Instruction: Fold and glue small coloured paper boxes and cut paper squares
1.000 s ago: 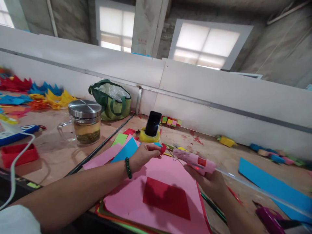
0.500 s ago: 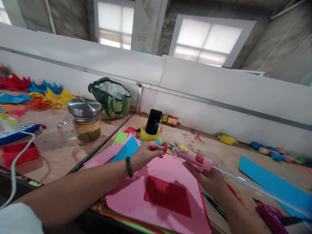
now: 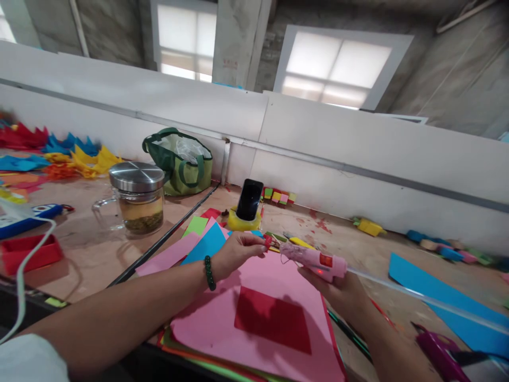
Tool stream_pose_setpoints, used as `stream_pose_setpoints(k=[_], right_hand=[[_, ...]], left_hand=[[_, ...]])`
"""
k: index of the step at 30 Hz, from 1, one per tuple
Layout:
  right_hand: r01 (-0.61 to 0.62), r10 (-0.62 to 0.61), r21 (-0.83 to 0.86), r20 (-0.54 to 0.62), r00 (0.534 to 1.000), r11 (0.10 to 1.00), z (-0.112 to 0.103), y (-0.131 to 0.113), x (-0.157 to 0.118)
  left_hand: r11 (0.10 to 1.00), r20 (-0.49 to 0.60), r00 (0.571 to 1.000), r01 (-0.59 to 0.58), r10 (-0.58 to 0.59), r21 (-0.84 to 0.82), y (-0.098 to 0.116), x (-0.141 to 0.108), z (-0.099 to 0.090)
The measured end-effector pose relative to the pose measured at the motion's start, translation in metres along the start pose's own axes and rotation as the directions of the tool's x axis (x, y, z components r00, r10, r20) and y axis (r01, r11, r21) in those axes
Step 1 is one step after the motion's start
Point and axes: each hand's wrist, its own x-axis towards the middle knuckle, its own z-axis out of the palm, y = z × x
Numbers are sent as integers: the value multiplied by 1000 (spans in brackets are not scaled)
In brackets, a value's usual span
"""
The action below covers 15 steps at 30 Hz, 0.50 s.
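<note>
My left hand (image 3: 240, 252), with a green bead bracelet at the wrist, pinches a small red piece (image 3: 268, 243) over the top of a pink sheet (image 3: 207, 334). My right hand (image 3: 338, 289) is wrapped round a pink glue gun (image 3: 314, 260) with a small red light lit on its side. The gun's nozzle points left at the red piece, a short way from it. A clear glue stick (image 3: 382, 286) runs out of the gun's back end. A red rectangle of paper (image 3: 272, 321) lies flat on the pink sheet below both hands.
A phone (image 3: 250, 199) stands in a yellow tape roll (image 3: 243, 222) beyond my hands. Left are a glass mug (image 3: 141, 209), a green bag (image 3: 191, 172) and a red box (image 3: 32, 254). Right are blue paper (image 3: 445, 297), a purple tool (image 3: 437, 353) and pens.
The glue gun's nozzle has drawn back slightly from the red piece. Both hands keep their hold, and the camera view has shifted slightly.
</note>
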Motion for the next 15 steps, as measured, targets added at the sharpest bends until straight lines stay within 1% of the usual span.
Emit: stream_pose_setpoints(k=[3, 5, 7, 10, 11, 12, 14, 15], right_hand=[[-16, 17, 110, -4, 1000, 994, 0, -2, 1], [-74, 88, 170, -77, 993, 983, 1, -1, 2], [-116, 152, 210, -167, 974, 971, 3, 3, 5], [-108, 160, 194, -277, 948, 975, 2, 15, 12], [-117, 167, 168, -322, 932, 979, -1, 20, 16], [-154, 190, 125, -369, 910, 980, -5, 26, 20], [-283, 258, 16, -459, 850, 959, -16, 39, 28], [-365, 294, -51, -494, 818, 930, -23, 46, 32]], left_hand=[[999, 11, 1000, 15, -15, -34, 0, 0, -1], [998, 22, 999, 32, -31, -61, -1, 0, -1], [995, 34, 998, 54, -52, -82, -2, 0, -1], [993, 71, 995, 75, -68, -90, -4, -1, 0], [993, 89, 994, 74, -66, -89, -4, -1, 0], [994, 107, 992, 73, -64, -87, -5, -2, 1], [994, 133, 989, 77, -65, -82, -5, -3, 1], [994, 141, 988, 80, -68, -78, -6, -4, 2]])
